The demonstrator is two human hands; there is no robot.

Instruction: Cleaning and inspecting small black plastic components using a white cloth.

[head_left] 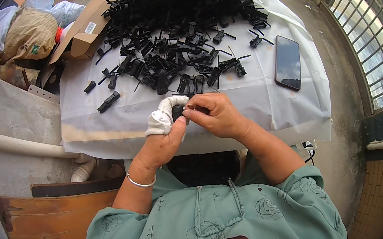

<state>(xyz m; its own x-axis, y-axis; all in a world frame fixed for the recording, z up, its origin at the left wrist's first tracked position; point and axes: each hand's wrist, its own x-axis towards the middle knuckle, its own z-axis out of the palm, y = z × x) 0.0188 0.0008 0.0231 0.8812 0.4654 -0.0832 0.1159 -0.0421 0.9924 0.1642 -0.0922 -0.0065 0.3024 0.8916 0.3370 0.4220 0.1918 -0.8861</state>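
Over the near edge of the covered table, both my hands meet at a small black plastic part (178, 112). My left hand (167, 128), its fingers wrapped in white cloth, is closed round this part. Thumb and fingers of my right hand (218, 115) pinch at the same spot, with a small dark piece showing between them; its kind is too small to tell. Just beyond my fingers lie several black plastic clip-like parts (190, 84). A large heap of similar black parts (176, 9) covers the far half of the table.
White sheeting (248, 106) covers the table. A dark phone (287, 63) lies at the right. Single black parts (108, 101) lie at the left, near an open cardboard box (87, 36). Bags (32, 32) are piled far left, and a barred window (366, 36) is at the right.
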